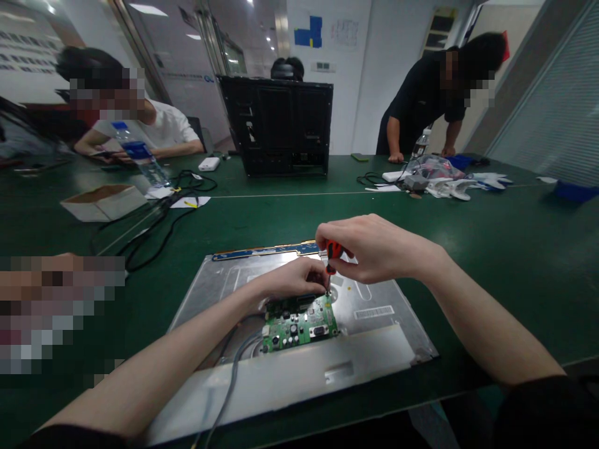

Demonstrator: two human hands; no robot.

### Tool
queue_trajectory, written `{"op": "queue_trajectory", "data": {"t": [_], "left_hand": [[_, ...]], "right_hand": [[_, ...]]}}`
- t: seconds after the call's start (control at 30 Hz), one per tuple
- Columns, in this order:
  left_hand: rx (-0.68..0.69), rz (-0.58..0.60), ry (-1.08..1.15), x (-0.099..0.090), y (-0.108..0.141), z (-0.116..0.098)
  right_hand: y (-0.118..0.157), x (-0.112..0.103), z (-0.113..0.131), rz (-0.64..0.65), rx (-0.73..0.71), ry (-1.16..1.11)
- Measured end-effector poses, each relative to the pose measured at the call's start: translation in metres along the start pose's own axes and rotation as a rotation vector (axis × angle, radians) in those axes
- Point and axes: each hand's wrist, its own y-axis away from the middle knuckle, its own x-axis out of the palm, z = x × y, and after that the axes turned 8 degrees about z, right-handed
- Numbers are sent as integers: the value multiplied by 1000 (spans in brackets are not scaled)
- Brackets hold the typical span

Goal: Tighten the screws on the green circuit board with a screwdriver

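Note:
My right hand [362, 246] grips a red and black screwdriver [333, 251], held nearly upright with its tip down at the upper right corner of a green circuit board [299, 324]. Close beside the tip is my left hand [304, 275], its fingers drawn together by the shaft; whether they pinch a screw or steady the tip is hidden. The board lies on the silver back of a flat display panel [379, 293]. A blue circuit strip [262, 251] runs along the panel's far edge. Grey cables [236, 368] lead from the board's left side toward me.
Beyond the panel stands a black monitor housing [285, 128]. An open cardboard box [103, 202], a water bottle [143, 156] and black cables [161, 227] lie to the left. White gloves [452, 188] and a plastic bag [433, 168] are at the right. Several people are around the green table [491, 249].

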Motion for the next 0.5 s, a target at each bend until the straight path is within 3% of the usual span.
{"op": "queue_trajectory", "data": {"t": [0.27, 0.5], "left_hand": [[6, 9, 59, 1, -2, 8], [20, -1, 63, 1, 0, 3]], "right_hand": [[-3, 5, -7, -34, 54, 98], [4, 0, -8, 8, 41, 9]]}}
